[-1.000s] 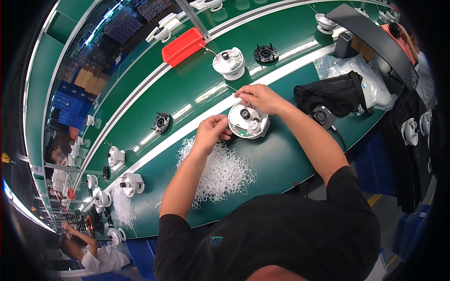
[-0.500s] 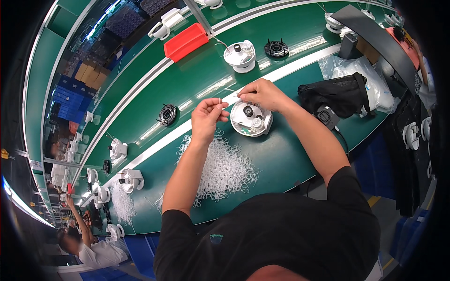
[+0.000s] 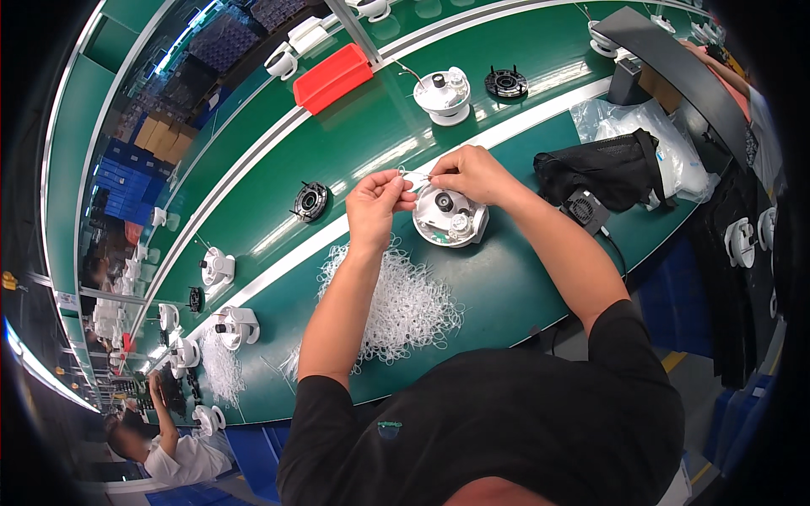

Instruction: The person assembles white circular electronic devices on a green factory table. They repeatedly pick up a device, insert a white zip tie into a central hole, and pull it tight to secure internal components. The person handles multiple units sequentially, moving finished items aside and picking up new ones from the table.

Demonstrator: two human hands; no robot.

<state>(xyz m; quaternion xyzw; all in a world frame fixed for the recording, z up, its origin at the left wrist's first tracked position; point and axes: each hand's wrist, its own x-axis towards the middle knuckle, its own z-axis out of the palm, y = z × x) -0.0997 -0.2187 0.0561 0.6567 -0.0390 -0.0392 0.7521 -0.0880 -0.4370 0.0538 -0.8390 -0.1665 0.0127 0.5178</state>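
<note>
In front of me on the green bench stands a white camera unit (image 3: 450, 216), its round top showing a black lens and a clear part. My left hand (image 3: 375, 202) is beside its left edge, thumb and fingertips pinched on a thin white loop (image 3: 402, 171). Just above the unit, my right hand (image 3: 469, 174) pinches a thin pale cable (image 3: 419, 175) that reaches toward the loop. Whether the cable passes through the loop is too small to tell. A heap of similar thin white loops (image 3: 405, 304) lies under and beside my left forearm.
Beyond the bench runs a green conveyor (image 3: 371, 126) with another camera unit (image 3: 442, 97), black round bases (image 3: 506, 83) and a red bin (image 3: 333, 78) by its far rail. At right lie a black mesh bag (image 3: 595, 169), plastic bags and a small fan (image 3: 584, 207). A co-worker (image 3: 173, 447) sits far left.
My left fingertips have risen slightly, and the loop now stands up by the cable in my right fingers. Units and black bases on the conveyor have shifted right. The co-worker's arm has lowered.
</note>
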